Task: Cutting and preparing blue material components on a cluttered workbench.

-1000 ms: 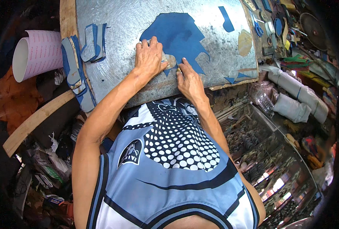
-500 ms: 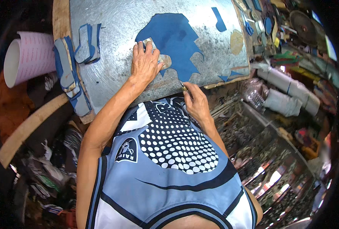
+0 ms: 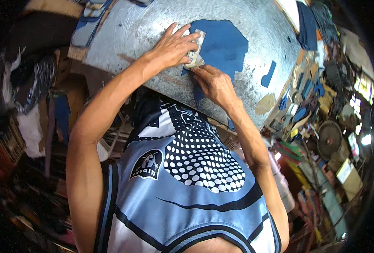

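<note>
A blue sheet of leather-like material [image 3: 225,44] with a notched, cut edge lies flat on a scratched metal-topped table [image 3: 132,31]. A pale, worn, patchy template [image 3: 198,49] rests on its left edge. My left hand [image 3: 173,46] is spread, its fingertips pressing down on the template from the left. At the template's near end, my right hand [image 3: 214,84] is closed, fingers pinched together; the small knife seen in it a moment ago is mostly hidden by the fingers. A strip of the blue material [image 3: 198,96] hangs toward the table's near edge beneath the right hand.
A cut blue piece [image 3: 269,74] and a tan oval piece [image 3: 265,104] lie right of the sheet. Stacked blue pieces [image 3: 88,25] sit at the table's left corner. Tools and scraps, including blue-handled scissors [image 3: 284,102], crowd the right side. A round disc [image 3: 329,139] stands beyond.
The view has turned, shifting the table in the picture. My right hand has moved up from the sheet's lower tip to the template, and my left hand's fingers have spread wider.
</note>
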Demonstrator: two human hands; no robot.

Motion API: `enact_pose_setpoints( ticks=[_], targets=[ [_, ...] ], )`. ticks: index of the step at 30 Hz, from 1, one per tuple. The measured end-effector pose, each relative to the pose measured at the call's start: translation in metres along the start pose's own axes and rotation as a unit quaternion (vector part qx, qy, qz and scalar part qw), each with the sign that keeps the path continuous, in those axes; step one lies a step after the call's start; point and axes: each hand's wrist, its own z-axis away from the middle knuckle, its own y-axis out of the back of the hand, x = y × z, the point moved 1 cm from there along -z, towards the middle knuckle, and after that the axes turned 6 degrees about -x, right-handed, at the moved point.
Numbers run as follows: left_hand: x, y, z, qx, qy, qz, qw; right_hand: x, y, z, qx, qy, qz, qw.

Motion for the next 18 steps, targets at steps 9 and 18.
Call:
enact_pose_setpoints(
  ticks=[9, 18],
  targets=[
    [0.013, 0.008, -0.003, -0.041, 0.068, -0.009, 0.997, 0.004, -0.003, -0.006, -0.009, 0.032, 0.025, 0.999],
    [0.018, 0.008, -0.001, -0.086, 0.108, -0.055, 0.989, -0.001, -0.009, -0.01, -0.015, 0.012, 0.045, 0.999]
  ],
)
